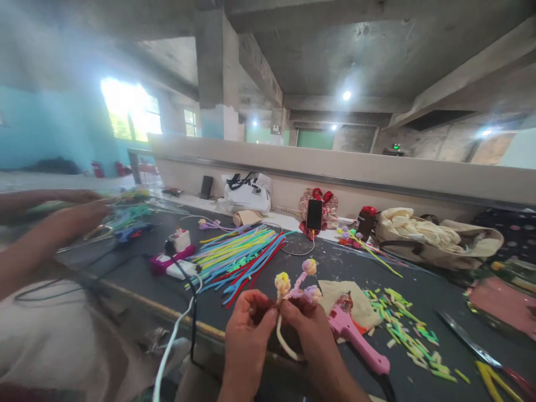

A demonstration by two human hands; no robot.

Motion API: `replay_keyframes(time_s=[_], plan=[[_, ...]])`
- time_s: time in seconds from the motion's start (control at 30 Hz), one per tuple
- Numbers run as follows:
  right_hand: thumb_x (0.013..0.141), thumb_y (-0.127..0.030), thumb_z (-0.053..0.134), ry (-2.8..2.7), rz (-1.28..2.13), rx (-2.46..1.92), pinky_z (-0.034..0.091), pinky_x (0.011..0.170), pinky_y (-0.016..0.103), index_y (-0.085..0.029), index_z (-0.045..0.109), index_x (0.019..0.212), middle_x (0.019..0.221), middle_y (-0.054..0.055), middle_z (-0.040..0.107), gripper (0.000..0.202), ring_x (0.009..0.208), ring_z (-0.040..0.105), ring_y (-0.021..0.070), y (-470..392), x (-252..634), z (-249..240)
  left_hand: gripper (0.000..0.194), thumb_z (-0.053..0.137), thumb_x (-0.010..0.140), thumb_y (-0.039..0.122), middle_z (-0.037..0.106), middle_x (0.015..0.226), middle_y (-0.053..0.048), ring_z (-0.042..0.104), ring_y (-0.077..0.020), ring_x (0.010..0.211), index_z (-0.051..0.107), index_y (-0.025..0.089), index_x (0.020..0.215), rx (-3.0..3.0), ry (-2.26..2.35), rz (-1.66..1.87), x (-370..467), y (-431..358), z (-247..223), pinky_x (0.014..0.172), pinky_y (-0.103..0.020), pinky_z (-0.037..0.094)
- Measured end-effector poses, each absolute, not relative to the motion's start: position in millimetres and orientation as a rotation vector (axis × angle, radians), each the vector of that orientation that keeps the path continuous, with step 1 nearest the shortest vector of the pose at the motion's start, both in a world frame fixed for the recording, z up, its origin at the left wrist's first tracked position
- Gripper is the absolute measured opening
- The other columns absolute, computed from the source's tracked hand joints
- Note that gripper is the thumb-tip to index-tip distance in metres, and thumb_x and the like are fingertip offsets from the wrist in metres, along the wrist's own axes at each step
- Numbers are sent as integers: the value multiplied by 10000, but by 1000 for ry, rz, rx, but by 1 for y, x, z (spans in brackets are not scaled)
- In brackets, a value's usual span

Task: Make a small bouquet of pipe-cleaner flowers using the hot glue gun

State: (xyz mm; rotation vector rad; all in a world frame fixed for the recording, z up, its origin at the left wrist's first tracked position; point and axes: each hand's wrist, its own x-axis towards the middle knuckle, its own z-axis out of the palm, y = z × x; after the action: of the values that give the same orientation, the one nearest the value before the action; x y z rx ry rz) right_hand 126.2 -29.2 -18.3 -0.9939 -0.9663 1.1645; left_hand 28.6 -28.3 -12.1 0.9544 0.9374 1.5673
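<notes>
Sprig (300, 281) hung at six o'clock over table (439, 293), pinched in narrow grip by left hand (247, 340) and right hand (316, 335), likely light, bendy; blooms (310, 267) looked crushable, stem (285, 339) safer to hold.

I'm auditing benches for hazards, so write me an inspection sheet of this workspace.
Surface: dark table, bits scattered on it.
Work items: fuzzy flowers in hand; coloured stems and glue gun on the table.
Clutter: offcuts near scissors; white bag, phone, bottle behind.
Hands: left and right fingers pinch the flowers.
Cables: black cable and white cable hang over the edge.
Surroundings: another person's arms at left.
</notes>
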Motion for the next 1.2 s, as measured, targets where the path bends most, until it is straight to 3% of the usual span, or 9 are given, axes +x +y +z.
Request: replay_keyframes(time_s=[0.13,0.4,0.6,0.97,1.2], plan=[[533,-375,716,-825,1133,-985,295,418,184,-119,600,626,479,-46,477,297,422,371,61,-29,121,-17,206,674,586,204,509,580,68,474,-77,525,491,184,680,1095,1066,1582,29,-27,-20,522,-176,392],[574,-364,692,-921,1210,-992,268,408,184,-111,558,583,448,-52,439,287,401,337,49,-35,127,-11,261,662,593,237,579,539,52,531,-92,457,505,180,794,863,878,1310,24,-36,-11,409,-168,370],[626,-371,649,-1068,1278,-993,185,382,179,-120,527,570,433,-70,371,284,388,265,38,-37,130,-9,221,706,558,252,559,430,45,496,-66,372,540,149,661,825,847,1194,20,-33,-14,368,-137,344],[710,-326,566,-1221,1195,-987,199,403,198,-149,455,510,422,-72,329,290,406,255,51,-40,131,-12,180,668,594,295,582,476,9,516,-99,427,589,133,581,881,865,1115,14,-39,-11,435,-188,380],[528,-403,704,-880,1194,-1039,218,373,182,-135,557,610,443,-68,413,317,380,288,43,-32,124,-17,117,636,589,253,559,499,26,470,-106,479,599,150,547,1161,1027,1281,14,-37,0,479,-195,351]])
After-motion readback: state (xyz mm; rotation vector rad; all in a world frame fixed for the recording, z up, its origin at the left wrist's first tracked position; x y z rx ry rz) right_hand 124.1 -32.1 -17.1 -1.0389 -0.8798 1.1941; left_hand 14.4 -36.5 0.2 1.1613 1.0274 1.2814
